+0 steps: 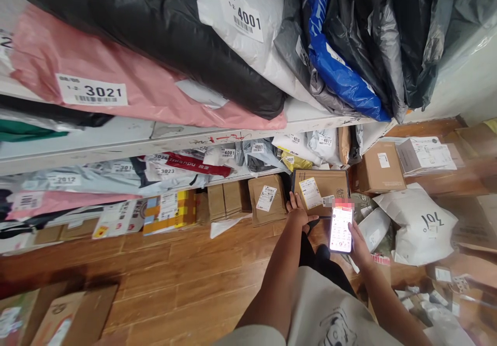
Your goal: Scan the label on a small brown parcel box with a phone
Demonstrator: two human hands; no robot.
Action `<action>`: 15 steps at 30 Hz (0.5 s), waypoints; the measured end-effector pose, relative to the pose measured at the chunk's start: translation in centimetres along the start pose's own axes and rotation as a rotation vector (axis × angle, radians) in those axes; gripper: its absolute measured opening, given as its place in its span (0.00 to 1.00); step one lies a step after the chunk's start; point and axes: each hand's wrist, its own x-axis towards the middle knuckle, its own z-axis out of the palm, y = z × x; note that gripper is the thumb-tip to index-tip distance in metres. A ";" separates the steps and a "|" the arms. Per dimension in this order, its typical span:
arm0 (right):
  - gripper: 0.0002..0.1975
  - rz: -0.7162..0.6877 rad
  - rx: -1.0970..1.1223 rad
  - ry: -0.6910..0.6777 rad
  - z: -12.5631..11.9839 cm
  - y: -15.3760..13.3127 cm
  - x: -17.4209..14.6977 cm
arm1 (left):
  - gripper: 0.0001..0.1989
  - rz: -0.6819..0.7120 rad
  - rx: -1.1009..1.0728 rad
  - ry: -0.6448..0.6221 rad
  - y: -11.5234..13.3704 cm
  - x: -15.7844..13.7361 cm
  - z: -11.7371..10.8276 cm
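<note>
My left hand (297, 210) grips the near left corner of a brown cardboard box (336, 181), its fingers along the side and its thumb along the front edge. This box has dark edges and a white and yellow shipping label on top. In my right hand (359, 243) is a smartphone (341, 230) with its lit screen facing up. The phone sits just in front of the box and covers its near right corner. Whether the box rests on the floor I cannot tell.
Above, a white shelf (174, 138) carries bagged parcels, among them a pink bag (147, 84) and a blue bag (341, 71). Boxes line the floor under the lower shelf. At my right lie a white bag (421, 221) and a carton (382, 167); more cartons (73, 312) stand lower left.
</note>
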 end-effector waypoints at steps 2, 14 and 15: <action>0.36 0.030 0.013 0.026 0.4 0.0 0.1 | 0.78 0.005 0.003 -0.014 0.0 -0.1 -0.1; 0.45 -0.008 0.029 0.001 1.0 1.6 7.3 | 0.78 -0.017 0.000 -0.019 0.1 0.0 0.0; 0.46 -0.017 0.017 0.024 1.0 1.9 7.7 | 0.78 -0.019 -0.003 -0.023 0.1 0.0 0.0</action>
